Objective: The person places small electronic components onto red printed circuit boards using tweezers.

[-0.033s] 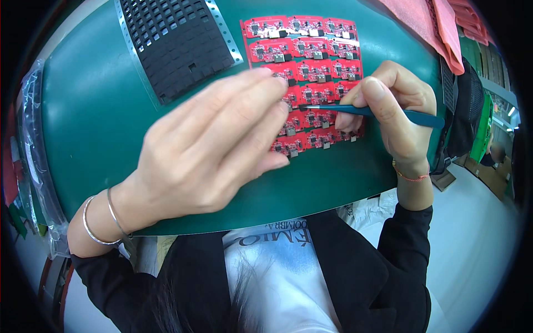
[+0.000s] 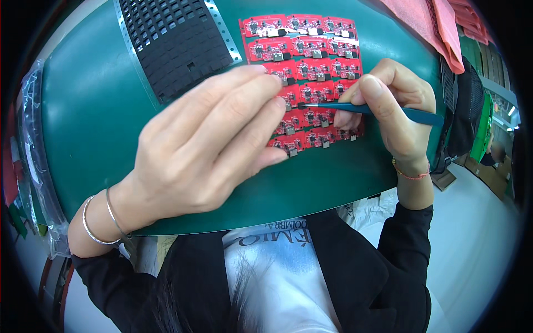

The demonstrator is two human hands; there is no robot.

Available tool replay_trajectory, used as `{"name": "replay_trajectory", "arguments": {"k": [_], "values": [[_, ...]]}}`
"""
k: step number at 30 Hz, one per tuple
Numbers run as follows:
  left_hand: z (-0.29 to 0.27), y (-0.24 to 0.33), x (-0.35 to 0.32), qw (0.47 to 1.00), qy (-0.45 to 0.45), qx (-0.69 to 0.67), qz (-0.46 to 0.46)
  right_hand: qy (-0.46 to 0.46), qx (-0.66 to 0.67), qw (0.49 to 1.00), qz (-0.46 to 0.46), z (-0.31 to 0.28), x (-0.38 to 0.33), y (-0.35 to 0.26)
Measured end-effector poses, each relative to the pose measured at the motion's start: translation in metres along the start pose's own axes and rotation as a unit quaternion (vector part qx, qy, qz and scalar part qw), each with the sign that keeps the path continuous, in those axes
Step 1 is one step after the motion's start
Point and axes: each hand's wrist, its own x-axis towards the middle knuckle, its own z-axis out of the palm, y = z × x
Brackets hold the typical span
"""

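A panel of red circuit boards (image 2: 313,69) lies on the green mat, set in rows and carrying small black chips and silver connectors. My left hand (image 2: 202,139) reaches over its left side, fingers stretched out and thumb apart, with the fingertips at the boards; whether they press on them I cannot tell. Between thumb and fingers my right hand (image 2: 391,105) grips a pair of blue tweezers (image 2: 363,109). Their pale tips point left, at a small dark piece (image 2: 301,105) on a board near the panel's middle, close to my left fingertips.
A black tray-like sheet of small square pieces (image 2: 180,44), with pale perforated edges, lies at the back left of the green mat (image 2: 83,122). Clear plastic wrap (image 2: 41,161) runs along the left edge. Pink cloth (image 2: 425,28) and a black mesh item (image 2: 466,105) sit at the right.
My left hand and the red panel have shifted very slightly to the left. My right hand keeps its grip on the tweezers, almost unmoved.
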Motion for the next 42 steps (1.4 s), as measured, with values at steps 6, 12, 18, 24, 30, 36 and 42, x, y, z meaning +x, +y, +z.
{"name": "replay_trajectory", "arguments": {"k": [6,12,18,24,30,36,42], "values": [[0.003,-0.002,-0.001,1.000,-0.009,0.000,-0.007,0.004,-0.016,1.000,-0.001,0.004,0.000,0.004],[0.004,-0.002,0.000,1.000,-0.002,0.002,-0.007,0.015,-0.020,1.000,-0.005,0.006,0.001,0.004],[0.006,-0.002,0.000,1.000,0.001,0.000,-0.010,0.017,-0.031,0.999,-0.004,0.007,0.002,0.004],[0.007,-0.002,0.000,1.000,0.004,0.001,-0.015,0.034,-0.051,0.998,-0.001,0.011,0.001,0.002],[0.008,-0.001,0.000,0.999,-0.009,0.031,-0.005,-0.013,-0.137,0.991,0.000,0.010,0.002,-0.008],[-0.015,0.001,0.004,0.999,-0.031,0.027,-0.011,-0.011,-0.113,0.992,-0.049,0.003,0.028,-0.033],[-0.019,-0.014,-0.013,0.982,0.018,0.135,-0.130,-0.057,0.009,0.997,-0.043,0.038,0.109,-0.026]]}}
